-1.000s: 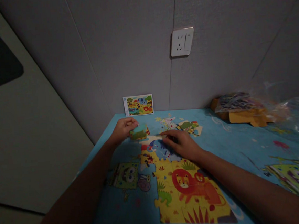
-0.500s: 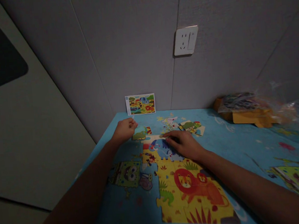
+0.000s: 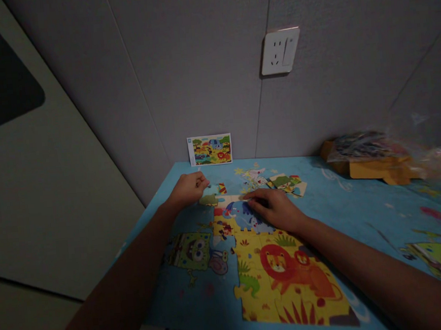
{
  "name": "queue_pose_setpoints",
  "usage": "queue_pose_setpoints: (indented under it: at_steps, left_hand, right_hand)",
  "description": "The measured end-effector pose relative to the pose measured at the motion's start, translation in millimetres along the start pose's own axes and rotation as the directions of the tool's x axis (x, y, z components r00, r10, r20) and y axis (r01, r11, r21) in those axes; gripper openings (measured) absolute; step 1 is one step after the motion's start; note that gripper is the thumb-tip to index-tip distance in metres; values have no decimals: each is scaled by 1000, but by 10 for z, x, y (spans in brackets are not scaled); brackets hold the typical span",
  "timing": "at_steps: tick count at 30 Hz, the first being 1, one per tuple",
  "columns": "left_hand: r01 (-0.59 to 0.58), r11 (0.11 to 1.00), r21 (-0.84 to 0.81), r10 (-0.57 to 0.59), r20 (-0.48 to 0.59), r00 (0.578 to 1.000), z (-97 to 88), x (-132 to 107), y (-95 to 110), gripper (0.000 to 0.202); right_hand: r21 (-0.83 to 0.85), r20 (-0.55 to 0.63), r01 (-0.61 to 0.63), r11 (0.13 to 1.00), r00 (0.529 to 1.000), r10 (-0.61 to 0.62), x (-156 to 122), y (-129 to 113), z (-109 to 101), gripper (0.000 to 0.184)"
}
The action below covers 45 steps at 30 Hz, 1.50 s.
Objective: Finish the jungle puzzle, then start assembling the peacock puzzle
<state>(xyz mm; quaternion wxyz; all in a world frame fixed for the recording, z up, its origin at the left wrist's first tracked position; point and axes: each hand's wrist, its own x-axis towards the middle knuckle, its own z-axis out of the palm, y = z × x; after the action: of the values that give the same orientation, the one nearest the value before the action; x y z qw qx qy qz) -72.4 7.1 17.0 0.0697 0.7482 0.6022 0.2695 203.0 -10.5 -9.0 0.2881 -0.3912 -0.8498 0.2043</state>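
Note:
A partly joined jigsaw puzzle (image 3: pixel 256 279) lies on the table, with orange lions on yellow ground and blue elephants above them. My left hand (image 3: pixel 188 189) is closed in a pinch at the puzzle's far left, and whatever is between its fingertips is too small to make out. Close beside those fingers are puzzle pieces (image 3: pixel 209 200) in green and light blue, at the upper left corner of the joined part. My right hand (image 3: pixel 273 207) rests over the elephants, its fingers stretched toward the top edge and its thumb apart.
A picture card (image 3: pixel 211 150) of the animal scene leans against the wall. Several loose puzzle pieces (image 3: pixel 288 184) lie beyond my right hand. At the right back are an orange box (image 3: pixel 381 169) and clear plastic wrap (image 3: pixel 437 163). A patterned blue cloth (image 3: pixel 346 216) covers the table.
The view has shifted slightly. My left hand has moved a little against the green and light blue pieces, which now look different in position. My right hand stays on the puzzle.

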Motion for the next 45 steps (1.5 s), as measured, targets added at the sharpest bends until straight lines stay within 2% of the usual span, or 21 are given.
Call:
queue_pose_setpoints:
  at_steps: [7, 17, 20, 22, 23, 24, 26, 28, 29, 30, 32, 34, 39, 41, 45]
  left_hand:
    - [-37, 999, -12, 37, 3, 999, 46, 0, -44, 27]
    - [-50, 999, -11, 51, 42, 998, 46, -7, -30, 26]
    - [-13, 991, -134, 25, 87, 996, 20, -19, 35, 27]
    - [43, 960, -276, 17, 212, 977, -22, -43, 111, 30]
    - [73, 939, -336, 40, 318, 947, -47, -63, 158, 31]
    - [100, 923, -373, 80, 439, 895, -70, -87, 211, 32]
    - [103, 916, -388, 202, 666, 718, -103, -150, 327, 29]
    - [76, 915, -396, 306, 805, 509, -106, -224, 449, 23]
    - [62, 913, -402, 338, 834, 436, -97, -262, 508, 20]
    - [45, 912, -408, 360, 846, 393, -85, -296, 562, 18]
    - [0, 910, -414, 382, 840, 385, -63, -353, 646, 15]
    - [-25, 912, -410, 384, 827, 410, -58, -387, 694, 14]
    - [34, 919, -392, 343, 840, 421, -128, -418, 730, 14]
    - [39, 926, -376, 331, 857, 395, -154, -428, 749, 15]
    - [5, 958, -288, 274, 917, 290, -164, -443, 799, 23]
  right_hand:
    - [-7, 47, 40, 999, 998, -40, 5, 1, 1, 27]
    - [-3, 41, 62, 998, 997, -62, 10, 9, 6, 23]
    - [-9, 48, 70, 998, 996, -69, 12, -1, 5, 23]
    - [-17, 52, 69, 997, 996, -68, 11, -10, 5, 22]
    - [-24, 53, 69, 997, 996, -67, 10, -16, 5, 22]
    - [-32, 54, 67, 997, 996, -65, 8, -21, 5, 22]
    - [-48, 54, 65, 997, 997, -63, 7, -31, 2, 23]
    - [-57, 57, 68, 996, 996, -65, 7, -36, -2, 23]
    - [-60, 57, 71, 996, 996, -68, 8, -35, -4, 23]
    - [-60, 57, 76, 995, 996, -72, 9, -33, -4, 23]
    - [-52, 55, 84, 995, 995, -81, 10, -24, -2, 22]
    - [-46, 50, 86, 995, 995, -84, 10, -12, 4, 22]
    - [-58, 53, 86, 995, 995, -83, 7, -5, 13, 22]
    - [-63, 50, 86, 994, 995, -83, 7, -7, 11, 22]
    - [-74, 50, 97, 993, 994, -93, 10, -2, 11, 22]
